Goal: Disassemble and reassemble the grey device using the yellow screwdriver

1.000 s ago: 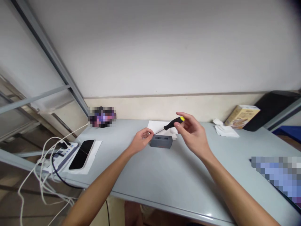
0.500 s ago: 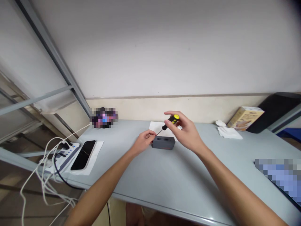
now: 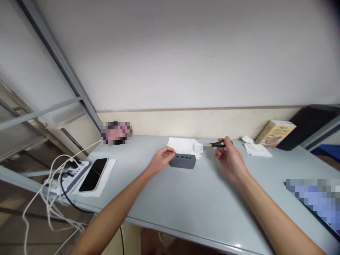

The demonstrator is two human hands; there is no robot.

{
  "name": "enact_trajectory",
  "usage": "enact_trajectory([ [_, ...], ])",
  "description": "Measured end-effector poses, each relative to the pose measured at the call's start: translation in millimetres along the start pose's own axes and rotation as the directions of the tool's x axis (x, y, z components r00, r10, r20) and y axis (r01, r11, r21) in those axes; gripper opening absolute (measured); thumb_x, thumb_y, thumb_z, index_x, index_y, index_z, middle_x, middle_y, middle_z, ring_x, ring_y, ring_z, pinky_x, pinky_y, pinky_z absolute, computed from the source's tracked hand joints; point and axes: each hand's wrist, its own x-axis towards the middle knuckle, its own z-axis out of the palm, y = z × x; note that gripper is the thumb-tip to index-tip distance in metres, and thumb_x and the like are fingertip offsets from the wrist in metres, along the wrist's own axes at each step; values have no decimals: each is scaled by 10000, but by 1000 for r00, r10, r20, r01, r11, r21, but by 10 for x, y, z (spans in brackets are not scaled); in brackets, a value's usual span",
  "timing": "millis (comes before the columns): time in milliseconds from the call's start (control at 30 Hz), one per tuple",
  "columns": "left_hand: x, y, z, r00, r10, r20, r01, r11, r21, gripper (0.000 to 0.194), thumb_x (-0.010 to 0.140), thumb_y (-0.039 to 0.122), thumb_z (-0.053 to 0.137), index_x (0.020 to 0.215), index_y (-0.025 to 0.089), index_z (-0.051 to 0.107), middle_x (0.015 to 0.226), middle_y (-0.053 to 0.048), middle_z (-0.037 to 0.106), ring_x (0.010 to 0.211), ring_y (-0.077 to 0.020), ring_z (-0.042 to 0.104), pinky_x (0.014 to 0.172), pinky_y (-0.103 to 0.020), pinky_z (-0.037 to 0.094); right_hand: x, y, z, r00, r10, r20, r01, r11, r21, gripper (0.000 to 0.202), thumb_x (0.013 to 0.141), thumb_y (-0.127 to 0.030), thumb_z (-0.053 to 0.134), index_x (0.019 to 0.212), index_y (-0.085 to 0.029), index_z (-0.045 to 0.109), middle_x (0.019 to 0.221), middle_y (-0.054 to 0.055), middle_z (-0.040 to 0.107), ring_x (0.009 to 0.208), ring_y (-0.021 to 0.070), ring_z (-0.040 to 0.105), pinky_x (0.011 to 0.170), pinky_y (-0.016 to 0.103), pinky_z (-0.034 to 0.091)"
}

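A dark grey box (image 3: 183, 161) with a row of slots along its top stands on the grey table. My left hand (image 3: 162, 158) is closed at the box's left end, its thumb and fingertips pinched together there; whether something small is between them cannot be made out. To the right of the box, my right hand (image 3: 228, 156) grips the black and yellow handle of a screwdriver (image 3: 217, 144). The screwdriver lies nearly level, its thin shaft pointing left over a small white object (image 3: 198, 147). White paper (image 3: 177, 144) lies flat behind the box.
At the left are a phone (image 3: 94, 174) on white paper and a power strip (image 3: 77, 177) with tangled cables. Crumpled tissues (image 3: 257, 149), a yellow carton (image 3: 275, 134) and a black object (image 3: 305, 124) stand back right. A blurred screen (image 3: 316, 202) is at the right edge.
My right hand has moved right, away from the box, with the screwdriver, which has swung from steeply tilted to nearly level. The small white object has come into view. My left hand has barely moved.
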Motion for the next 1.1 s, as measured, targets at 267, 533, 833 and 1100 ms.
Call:
enact_trajectory([
  [267,-45,41,-46,992,45,121,-59,992,112,289,888,402,739,1091,200,702,1086,-73,703,884,-177,638,840,-312,532,57,-15,-56,992,120,-25,-114,980,165,513,648,-591,911,866,-216,638,589,-92,394,482,63,388,416,186,394],
  [533,13,-112,-13,998,45,34,-46,999,17,336,810,397,829,1008,178,669,1003,-57,690,886,-158,652,880,-305,527,31,-1,-42,989,148,5,-147,980,136,478,687,-581,891,861,-222,628,587,-90,376,489,74,392,421,186,411],
  [833,-16,-88,-33,996,57,69,-70,976,205,303,829,408,807,1010,206,672,1028,-30,702,893,-154,640,882,-292,536,14,21,-17,983,186,-6,-182,966,184,411,739,-528,879,858,-214,642,585,-86,393,483,68,403,417,168,407],
  [1100,-25,-75,-28,995,45,92,-66,969,238,309,827,410,801,1023,221,655,1071,-22,691,876,-149,629,823,-269,531,-9,2,7,980,196,-20,-188,960,208,354,764,-468,867,843,-198,652,586,-86,390,478,62,396,407,168,398],
])
